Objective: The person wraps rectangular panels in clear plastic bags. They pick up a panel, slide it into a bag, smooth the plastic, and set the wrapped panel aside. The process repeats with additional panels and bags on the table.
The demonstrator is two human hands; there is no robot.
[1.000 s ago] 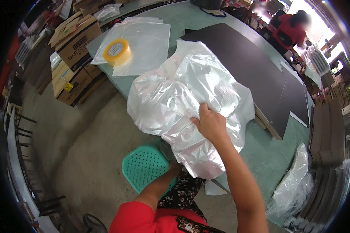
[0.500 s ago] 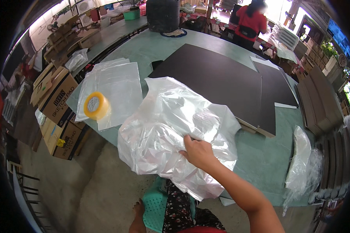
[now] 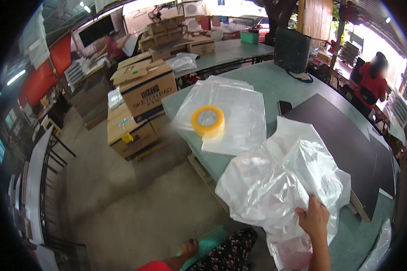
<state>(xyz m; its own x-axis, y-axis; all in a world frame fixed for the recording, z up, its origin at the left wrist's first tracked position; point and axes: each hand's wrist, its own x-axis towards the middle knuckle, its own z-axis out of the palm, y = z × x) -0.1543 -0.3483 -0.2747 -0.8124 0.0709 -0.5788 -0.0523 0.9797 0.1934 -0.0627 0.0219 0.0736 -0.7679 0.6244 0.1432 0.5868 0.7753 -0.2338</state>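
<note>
My right hand (image 3: 314,217) is closed on a large, crumpled clear plastic bag (image 3: 276,189), which hangs over the table's near edge. Down beside my legs, my left hand (image 3: 188,247) curls at the edge of a green plastic stool (image 3: 211,239); its fingertips are partly hidden. Left of the bag, a roll of clear yellowish tape (image 3: 220,123) lies on a stack of flat clear plastic sheets (image 3: 244,110). Dark grey boards (image 3: 343,144) are stacked to the right, partly covered by the bag.
Printed cardboard boxes (image 3: 154,92) are piled left of the green-topped table (image 3: 257,67). A black container (image 3: 291,49) stands on its far side, and a dark phone-like object (image 3: 285,107) lies by the boards. A person in red (image 3: 371,92) is at the far right.
The view has swung left, so the table and bag appear farther right. My right hand keeps its hold on the bag. My left hand stays by the stool.
</note>
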